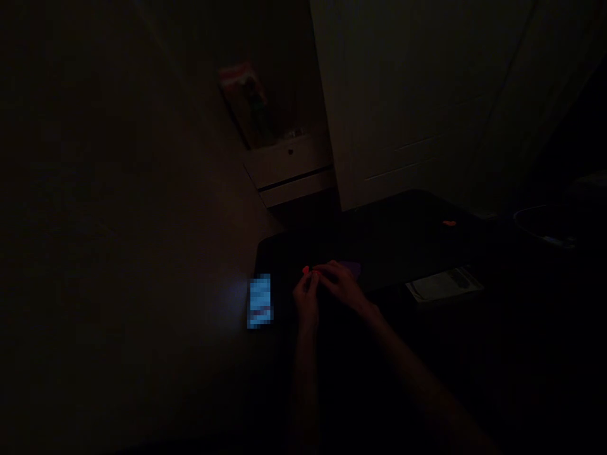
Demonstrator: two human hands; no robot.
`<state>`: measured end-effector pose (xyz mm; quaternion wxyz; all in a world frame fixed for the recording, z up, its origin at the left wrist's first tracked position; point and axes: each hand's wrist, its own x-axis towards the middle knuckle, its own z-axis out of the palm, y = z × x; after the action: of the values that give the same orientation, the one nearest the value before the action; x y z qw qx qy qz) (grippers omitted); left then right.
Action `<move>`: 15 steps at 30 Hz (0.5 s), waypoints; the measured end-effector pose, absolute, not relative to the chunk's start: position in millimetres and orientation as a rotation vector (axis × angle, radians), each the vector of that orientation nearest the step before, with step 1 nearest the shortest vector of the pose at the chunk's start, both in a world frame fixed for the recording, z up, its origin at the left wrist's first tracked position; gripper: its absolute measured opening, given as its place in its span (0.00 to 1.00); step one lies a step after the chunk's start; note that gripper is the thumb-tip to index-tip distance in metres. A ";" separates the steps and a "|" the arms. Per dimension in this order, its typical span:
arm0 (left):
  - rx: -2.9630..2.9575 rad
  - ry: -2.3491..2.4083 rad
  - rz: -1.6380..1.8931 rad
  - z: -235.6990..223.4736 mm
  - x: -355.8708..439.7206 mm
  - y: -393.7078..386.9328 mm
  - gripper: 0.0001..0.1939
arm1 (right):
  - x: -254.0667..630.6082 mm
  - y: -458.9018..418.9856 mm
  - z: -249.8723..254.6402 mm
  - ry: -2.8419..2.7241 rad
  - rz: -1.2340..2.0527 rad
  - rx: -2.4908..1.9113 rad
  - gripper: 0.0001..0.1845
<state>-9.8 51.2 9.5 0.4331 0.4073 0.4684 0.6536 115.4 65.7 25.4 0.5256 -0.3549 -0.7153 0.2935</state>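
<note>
The room is very dark. Over the dark table (374, 234), my left hand (306, 298) and my right hand (342, 284) meet with their fingertips pinched close together. Between and just beyond the fingertips shows a small bright red-orange piece (306, 270); its kind is too dim and small to make out. Both hands appear closed on it. A flat purple thing (351, 269) lies partly hidden behind my right hand.
Left of my hands glows a phone-like screen (260, 301), blurred out. A small orange piece (449, 223) lies far right on the table. A book or magazine (444, 285) sits near the right edge. Behind stand a drawer unit (294, 163) and a pale panel (403, 114).
</note>
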 end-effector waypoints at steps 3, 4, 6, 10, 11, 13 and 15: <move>0.962 1.166 1.638 6.7 -9.3 53.4 0.21 | 117.3 67.4 24.7 -1.707 0.649 -0.856 0.11; 0.956 1.166 1.633 6.2 -9.3 53.9 0.21 | 118.0 67.8 24.7 -1.700 0.649 -0.850 0.11; 0.968 1.172 1.615 6.6 -9.8 54.3 0.20 | 119.5 68.0 25.6 -1.696 0.675 -0.835 0.11; 1.037 1.195 1.565 10.5 -13.0 53.2 0.18 | 124.7 67.0 28.0 -1.741 0.711 -0.835 0.14; 1.057 1.204 1.551 11.6 -13.7 52.8 0.17 | 126.6 66.9 28.1 -1.757 0.706 -0.837 0.15; 1.103 1.227 1.525 14.0 -14.5 51.7 0.14 | 130.9 67.2 27.2 -1.790 0.692 -0.839 0.14; 1.139 1.249 1.505 16.4 -13.9 50.4 0.12 | 134.6 68.2 24.9 -1.805 0.675 -0.845 0.12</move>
<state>-13.9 50.4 16.4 0.4252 0.4553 0.4996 0.6019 134.6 68.2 24.9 0.4957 -0.3486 -0.7450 0.2787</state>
